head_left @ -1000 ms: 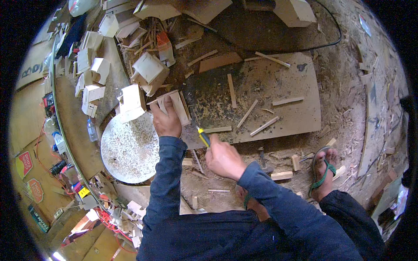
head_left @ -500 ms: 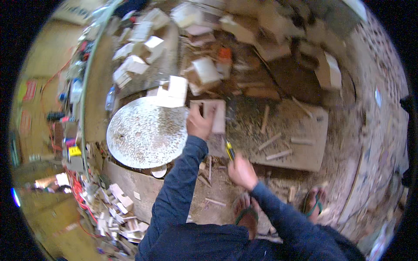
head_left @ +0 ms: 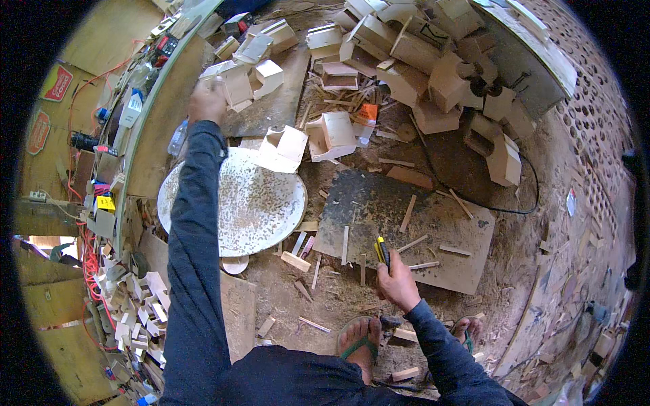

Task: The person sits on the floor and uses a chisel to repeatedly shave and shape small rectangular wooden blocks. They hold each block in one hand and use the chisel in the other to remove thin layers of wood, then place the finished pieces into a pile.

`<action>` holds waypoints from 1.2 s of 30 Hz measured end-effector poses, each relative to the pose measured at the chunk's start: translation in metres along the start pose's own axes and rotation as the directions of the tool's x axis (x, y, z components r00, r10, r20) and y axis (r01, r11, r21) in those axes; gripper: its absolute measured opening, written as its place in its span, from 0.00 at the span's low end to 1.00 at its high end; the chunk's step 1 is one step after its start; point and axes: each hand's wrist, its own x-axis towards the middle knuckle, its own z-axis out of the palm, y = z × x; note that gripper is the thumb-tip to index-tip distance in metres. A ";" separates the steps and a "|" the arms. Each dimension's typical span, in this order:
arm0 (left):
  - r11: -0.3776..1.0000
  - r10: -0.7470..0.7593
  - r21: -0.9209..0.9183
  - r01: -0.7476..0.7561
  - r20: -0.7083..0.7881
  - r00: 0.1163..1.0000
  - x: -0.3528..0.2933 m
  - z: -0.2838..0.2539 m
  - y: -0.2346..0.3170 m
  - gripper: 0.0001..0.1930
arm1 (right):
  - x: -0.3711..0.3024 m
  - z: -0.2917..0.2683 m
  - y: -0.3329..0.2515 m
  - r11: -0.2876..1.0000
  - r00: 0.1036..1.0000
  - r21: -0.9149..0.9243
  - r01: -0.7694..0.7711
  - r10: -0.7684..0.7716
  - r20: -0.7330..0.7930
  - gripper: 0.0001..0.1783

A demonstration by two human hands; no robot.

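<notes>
A workshop floor (head_left: 528, 271) strewn with shavings and offcuts spreads beneath a person in dark sleeves and green-strapped sandals. At the upper right, a heap of wooden boxes (head_left: 423, 57), some with curved cutouts, rises beside a black cable. Below it lies a flat, dark-stained board (head_left: 467, 274); to the left, a speckled white disc (head_left: 274, 220) sits partly under the outstretched left sleeve.

Beyond the disc, a pale wooden box (head_left: 233, 82) lies at the near left edge of a small cluster, just ahead and to the right of the left hand (head_left: 205, 107), its length appearing to slant from upper left to lower right. That hand is by far the nearer one; the right is well apart, down by the board. Blur hides the left grip, so whether its fingers have hold of the box cannot be told.

The right hand (head_left: 399, 283) has its grip curled firmly around a yellow-and-black hand tool (head_left: 383, 250), whose long axis points away from the person and slightly left. Thin wooden strips (head_left: 454, 250) lie scattered across the board.
</notes>
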 end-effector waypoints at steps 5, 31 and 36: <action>0.947 0.001 0.264 -0.183 0.568 0.823 -0.109 0.103 0.024 0.60 | 0.000 -0.004 0.003 0.996 0.997 0.058 -0.073 0.072 0.013 0.17; 0.958 0.064 -0.276 0.076 0.467 0.882 -0.281 0.118 0.125 0.26 | 0.084 0.001 -0.039 0.987 0.995 0.127 0.100 -0.097 -0.029 0.17; 0.967 0.015 -0.229 0.111 0.485 0.874 -0.280 0.116 0.130 0.27 | 0.093 -0.001 -0.033 0.985 0.987 0.062 0.161 -0.161 -0.007 0.18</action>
